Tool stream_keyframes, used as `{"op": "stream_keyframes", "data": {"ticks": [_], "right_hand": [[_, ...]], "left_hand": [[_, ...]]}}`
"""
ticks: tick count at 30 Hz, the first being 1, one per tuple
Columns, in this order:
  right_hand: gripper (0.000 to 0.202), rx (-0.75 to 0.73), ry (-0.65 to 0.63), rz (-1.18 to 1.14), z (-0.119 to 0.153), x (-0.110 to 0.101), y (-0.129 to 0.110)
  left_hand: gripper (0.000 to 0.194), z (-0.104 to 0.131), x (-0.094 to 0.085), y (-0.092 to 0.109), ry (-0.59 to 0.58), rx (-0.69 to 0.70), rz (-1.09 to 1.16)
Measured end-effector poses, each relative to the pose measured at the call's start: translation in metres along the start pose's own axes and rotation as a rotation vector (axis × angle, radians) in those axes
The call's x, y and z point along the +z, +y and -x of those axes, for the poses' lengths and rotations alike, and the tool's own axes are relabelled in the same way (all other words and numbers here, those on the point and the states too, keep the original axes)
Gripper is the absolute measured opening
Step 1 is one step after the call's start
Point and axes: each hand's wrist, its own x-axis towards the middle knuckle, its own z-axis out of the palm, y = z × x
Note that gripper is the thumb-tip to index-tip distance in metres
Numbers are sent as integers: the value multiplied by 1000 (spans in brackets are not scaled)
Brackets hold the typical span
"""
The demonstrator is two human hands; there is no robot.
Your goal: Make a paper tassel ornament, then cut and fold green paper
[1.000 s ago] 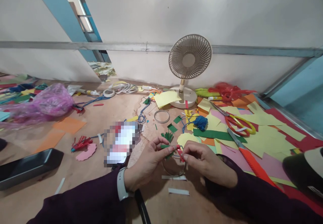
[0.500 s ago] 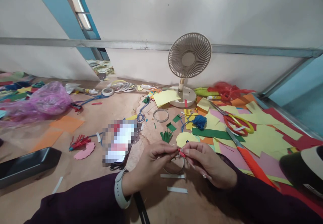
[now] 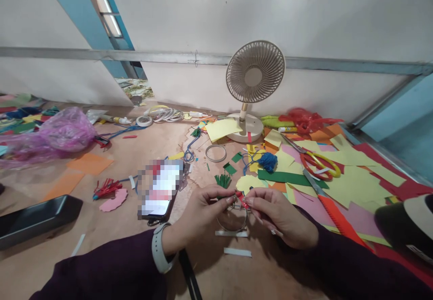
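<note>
My left hand (image 3: 199, 214) is closed in a pinch at the top of a thin bangle-like ring (image 3: 246, 219), which hangs below the fingertips. A small red strip (image 3: 242, 199) crosses the top of this ring between both hands. The thumb and fingers of my right hand (image 3: 282, 219) pinch its right end. My fingers hide part of the ring and strip. Just beyond the left fingertips lies a fringed green paper piece (image 3: 223, 181). Two white paper strips, the nearer one (image 3: 237, 252) fully in sight, lie below the ring.
A phone (image 3: 164, 189) lies left of my hands. Behind are a second ring (image 3: 215, 153) and a desk fan (image 3: 253, 79). To the right, scissors (image 3: 320, 164) and an orange-handled cutter (image 3: 341, 221) rest on coloured paper (image 3: 358, 182). A dark case (image 3: 37, 221) sits far left.
The fingertips have shifted slightly, and more of the red strip shows between them. The ring hangs a little further left and higher. Both hands keep their pinch.
</note>
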Motion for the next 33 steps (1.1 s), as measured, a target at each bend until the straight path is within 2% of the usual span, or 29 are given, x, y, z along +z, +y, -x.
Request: {"op": "stream_keyframes", "data": {"ticks": [2,7,10,12,16,18,20,22,24,26,27,30,33], "right_hand": [[30,1,-6,-22,-1,0,1],[32,-17,3,-119,-1,3,4],[34,-16,18,-144,0,6,6],[35,-12,19,-153,0,7,7],[37,-7,19,-184,0,8,8],[33,-44,53,-206,-1,5,6],[28,-157,131,-161,-1,0,2],[22,-408,215,43,0,-7,-2],[20,-770,212,404,2,-13,-5],[26,-1105,159,807,4,-16,-5],[29,-1215,143,985,4,-16,-4],[31,-1323,200,1320,3,-14,3],[24,-1304,221,1398,3,-10,6]], "left_hand": [[17,1,1,-2,-13,6,0],[16,7,3,-1,-36,155,-80],[30,8,2,0,-28,186,-130],[35,9,1,-1,-38,271,-194],[29,10,2,-6,-62,461,-308],[29,10,2,-6,-120,421,-260],[31,9,2,-4,-173,256,-110],[33,6,1,-2,-183,36,119],[36,2,-1,0,-184,-134,336],[40,-2,-3,0,-195,-218,479],[40,-3,-3,0,-201,-237,524],[40,-5,-3,-2,-204,-273,571],[41,-4,-2,-3,-216,-270,540]]}}
